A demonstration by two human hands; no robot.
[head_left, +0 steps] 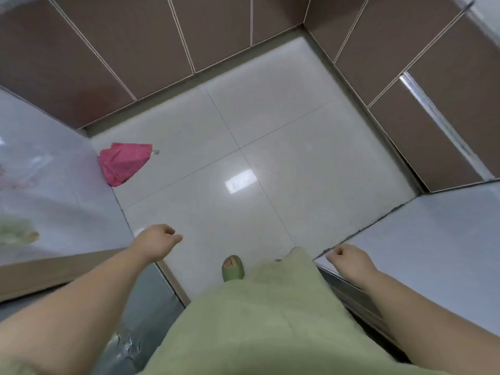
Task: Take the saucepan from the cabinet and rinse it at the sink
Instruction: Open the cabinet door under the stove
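Observation:
I look straight down at a white tiled floor [243, 147]. Brown cabinet doors [135, 50] run along the far side, and more brown cabinet doors [438, 104] stand on the right, all closed. No saucepan and no sink are in view. My left hand [158, 240] hangs over the floor with fingers loosely curled and nothing in it. My right hand [349, 259] is curled into a loose fist, also holding nothing, near the corner of a white surface [433, 239].
A pink bag [123, 162] lies on the floor at the left, against a pale glossy panel [54, 171]. A foot in a green slipper [232, 267] and a green garment [257, 320] fill the bottom middle. A metal strip [438, 123] runs down the right cabinets.

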